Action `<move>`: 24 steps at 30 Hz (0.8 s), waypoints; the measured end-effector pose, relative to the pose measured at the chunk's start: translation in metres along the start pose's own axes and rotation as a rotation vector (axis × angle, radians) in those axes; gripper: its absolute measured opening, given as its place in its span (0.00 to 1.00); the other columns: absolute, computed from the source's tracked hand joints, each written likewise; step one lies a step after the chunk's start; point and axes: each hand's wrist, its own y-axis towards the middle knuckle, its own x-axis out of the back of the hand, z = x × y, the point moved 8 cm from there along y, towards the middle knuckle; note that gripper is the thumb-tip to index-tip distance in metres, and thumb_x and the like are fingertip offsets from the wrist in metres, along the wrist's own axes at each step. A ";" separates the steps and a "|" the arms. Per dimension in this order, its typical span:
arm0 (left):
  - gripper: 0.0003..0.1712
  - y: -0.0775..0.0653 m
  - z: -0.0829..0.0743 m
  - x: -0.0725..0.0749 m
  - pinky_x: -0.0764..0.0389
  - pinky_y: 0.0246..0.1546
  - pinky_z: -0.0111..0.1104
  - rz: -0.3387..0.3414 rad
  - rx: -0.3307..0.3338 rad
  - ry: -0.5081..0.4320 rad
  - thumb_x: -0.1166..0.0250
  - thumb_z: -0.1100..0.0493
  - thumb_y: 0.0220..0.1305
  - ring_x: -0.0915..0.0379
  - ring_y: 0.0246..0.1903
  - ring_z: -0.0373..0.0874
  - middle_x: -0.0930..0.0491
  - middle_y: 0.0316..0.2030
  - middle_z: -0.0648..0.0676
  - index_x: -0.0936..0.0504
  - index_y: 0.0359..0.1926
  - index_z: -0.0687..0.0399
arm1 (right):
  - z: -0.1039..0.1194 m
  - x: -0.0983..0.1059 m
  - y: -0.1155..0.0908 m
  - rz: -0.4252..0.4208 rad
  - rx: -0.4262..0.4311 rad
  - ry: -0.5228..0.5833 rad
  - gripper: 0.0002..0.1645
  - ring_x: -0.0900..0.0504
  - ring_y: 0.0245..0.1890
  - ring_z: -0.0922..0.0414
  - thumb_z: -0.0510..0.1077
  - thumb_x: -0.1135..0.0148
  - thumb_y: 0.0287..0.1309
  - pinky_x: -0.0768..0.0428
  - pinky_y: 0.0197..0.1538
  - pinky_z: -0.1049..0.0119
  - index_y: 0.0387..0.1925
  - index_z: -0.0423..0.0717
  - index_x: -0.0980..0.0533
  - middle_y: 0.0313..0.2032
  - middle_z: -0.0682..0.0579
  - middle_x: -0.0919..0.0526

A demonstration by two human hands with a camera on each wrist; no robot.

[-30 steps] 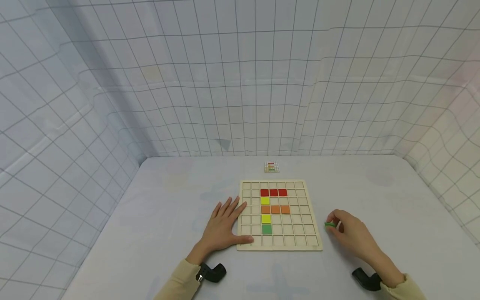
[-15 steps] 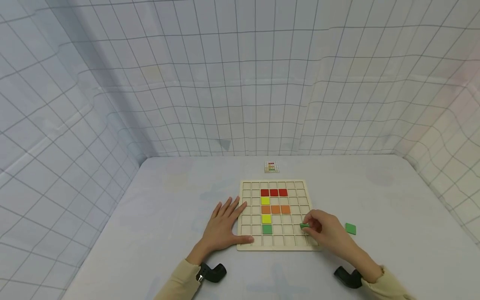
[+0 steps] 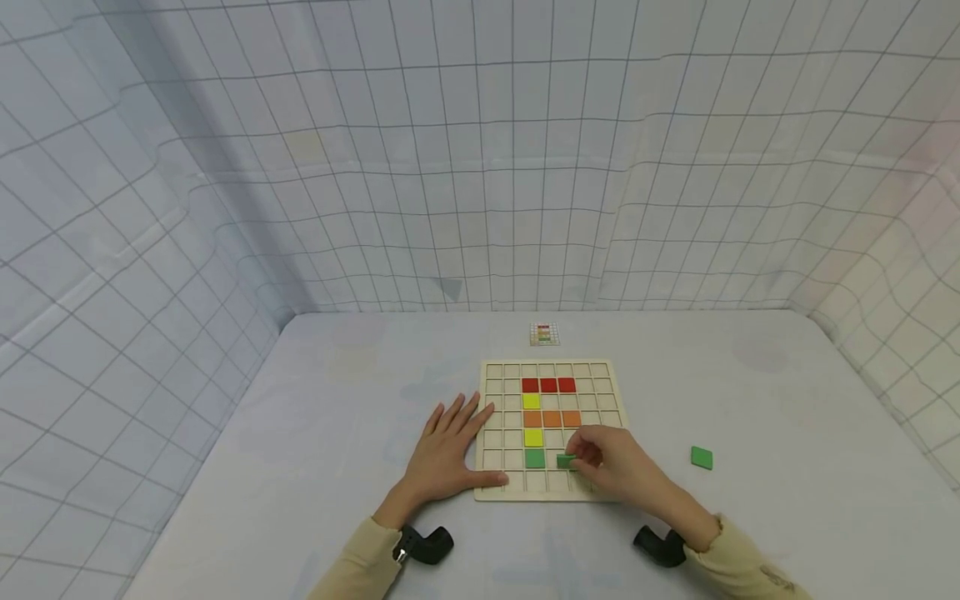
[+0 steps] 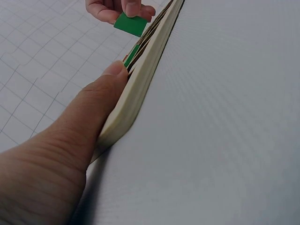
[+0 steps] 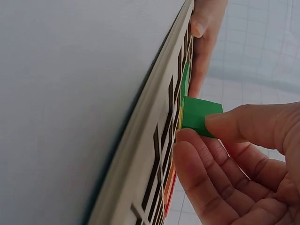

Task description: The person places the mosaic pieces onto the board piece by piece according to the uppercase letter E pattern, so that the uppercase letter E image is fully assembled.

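Note:
A square wooden grid board lies on the table. Red tiles, yellow tiles, orange tiles and one green tile sit in its cells. My left hand is spread along the board's left side, its thumb on the near left corner. Between thumb and fingertips, my right hand pinches another green tile, tilted just over the board, to the right of the seated green one. The right hand covers part of the board's lower right.
One loose green tile lies on the table to the right of the board. A small card with a coloured grid pattern lies behind the board. White grid-patterned cloth hangs around the back and sides.
My right hand has moved left from the table beside the board to over it, carrying a green tile. It has left another green tile on the table. The left hand stays still.

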 end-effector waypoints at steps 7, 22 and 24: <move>0.60 0.000 0.001 -0.001 0.65 0.68 0.46 -0.002 0.007 0.001 0.48 0.17 0.46 0.66 0.72 0.48 0.56 0.73 0.50 0.49 0.75 0.41 | 0.000 -0.007 0.008 0.004 -0.034 -0.107 0.10 0.29 0.24 0.66 0.34 0.31 0.50 0.27 0.27 0.72 0.26 0.50 0.23 0.23 0.64 0.26; 0.60 0.001 0.001 -0.002 0.65 0.68 0.46 -0.002 0.008 -0.003 0.48 0.17 0.46 0.66 0.72 0.48 0.56 0.74 0.49 0.50 0.75 0.41 | 0.000 -0.007 0.010 -0.050 -0.084 -0.283 0.07 0.30 0.23 0.66 0.36 0.29 0.47 0.30 0.25 0.73 0.27 0.50 0.19 0.26 0.63 0.25; 0.60 0.001 0.001 -0.002 0.65 0.68 0.46 0.000 0.007 -0.002 0.48 0.17 0.46 0.66 0.72 0.48 0.56 0.74 0.49 0.50 0.75 0.41 | 0.000 -0.007 0.009 -0.058 -0.068 -0.299 0.06 0.31 0.23 0.67 0.36 0.29 0.47 0.30 0.24 0.74 0.28 0.49 0.18 0.27 0.63 0.25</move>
